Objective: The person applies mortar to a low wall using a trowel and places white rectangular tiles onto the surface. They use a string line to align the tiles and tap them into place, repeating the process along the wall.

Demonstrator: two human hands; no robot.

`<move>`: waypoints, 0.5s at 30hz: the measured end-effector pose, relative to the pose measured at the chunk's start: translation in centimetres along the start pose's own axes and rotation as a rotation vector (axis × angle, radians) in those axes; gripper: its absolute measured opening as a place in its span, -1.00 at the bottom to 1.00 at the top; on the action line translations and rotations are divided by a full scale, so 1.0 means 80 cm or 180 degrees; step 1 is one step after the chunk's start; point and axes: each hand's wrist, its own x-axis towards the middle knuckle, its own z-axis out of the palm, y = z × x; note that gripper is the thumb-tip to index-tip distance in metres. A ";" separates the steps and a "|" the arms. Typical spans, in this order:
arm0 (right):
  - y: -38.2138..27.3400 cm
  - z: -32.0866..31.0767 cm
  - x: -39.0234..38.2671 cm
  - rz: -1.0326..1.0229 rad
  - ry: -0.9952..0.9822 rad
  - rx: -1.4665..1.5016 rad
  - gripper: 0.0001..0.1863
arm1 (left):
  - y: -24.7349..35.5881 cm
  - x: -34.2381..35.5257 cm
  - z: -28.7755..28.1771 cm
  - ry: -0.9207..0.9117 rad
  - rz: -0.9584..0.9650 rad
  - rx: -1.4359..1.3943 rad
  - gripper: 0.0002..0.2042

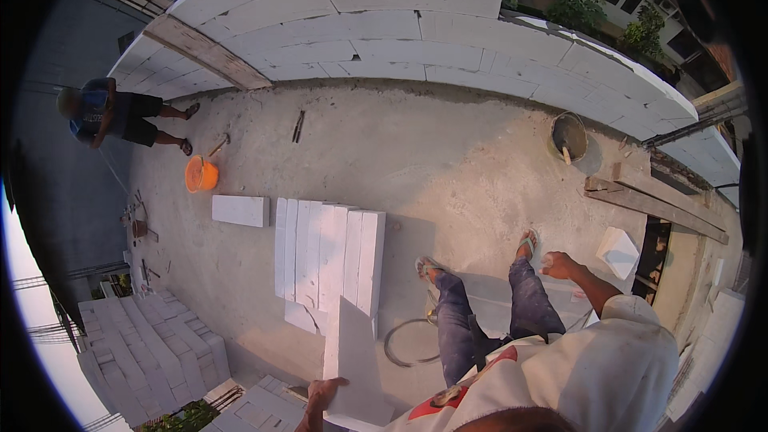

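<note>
At the lower middle, my left hand (pixel 325 394) grips the edge of a long white block (pixel 352 356), which is tilted beside a stack of similar blocks (pixel 316 244) lying in parallel on the floor. My right hand (pixel 560 266) is out to the right with curled fingers; what is in them, if anything, I cannot make out. Right of that hand, a small white block piece (pixel 616 252) sits on the floor. A single block (pixel 240 210) lies left of the stack, and a coiled hose or wire (pixel 392 348) lies by my feet.
A person (pixel 112 112) stands at the upper left near an orange bucket (pixel 200 173). A block wall (pixel 376 28) runs along the back. A dark bucket (pixel 568 132), wooden planks (pixel 656 200) and a dark floor opening (pixel 652 264) are rightward. Larger block piles (pixel 152 352) stand lower left.
</note>
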 end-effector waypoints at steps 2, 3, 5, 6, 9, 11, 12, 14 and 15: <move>-0.003 0.008 -0.023 -0.0133 -0.0082 0.0189 -0.36 | 0.039 -0.044 0.022 -0.0181 0.0328 0.0700 -0.38; 0.002 0.014 -0.028 -0.0272 -0.0219 0.0384 -0.34 | 0.058 -0.060 0.039 -0.0295 0.0487 0.1033 -0.36; 0.011 0.042 -0.030 -0.0610 -0.0274 0.0549 -0.33 | 0.119 -0.092 0.082 -0.0419 0.0720 0.1753 -0.36; 0.014 0.057 -0.034 -0.0794 -0.0162 0.0535 -0.34 | 0.158 -0.108 0.106 -0.0503 0.0845 0.2137 -0.35; -0.015 0.060 -0.042 -0.1830 0.0232 0.0101 -0.19 | 0.247 -0.183 0.196 -0.0238 0.1302 0.2952 -0.29; -0.037 0.041 -0.052 -0.2340 0.0681 -0.0247 0.03 | 0.296 -0.227 0.247 0.0079 0.1576 0.3292 -0.19; -0.043 0.017 -0.065 -0.2540 0.0987 -0.0457 0.16 | 0.313 -0.240 0.273 0.0179 0.1762 0.3392 -0.14; -0.051 -0.038 -0.075 -0.2710 0.1196 -0.1078 0.35 | 0.347 -0.278 0.308 0.0243 0.2050 0.3615 -0.13; -0.050 -0.062 -0.076 -0.2783 0.1181 -0.1200 0.39 | 0.365 -0.306 0.318 0.0259 0.2114 0.3612 -0.14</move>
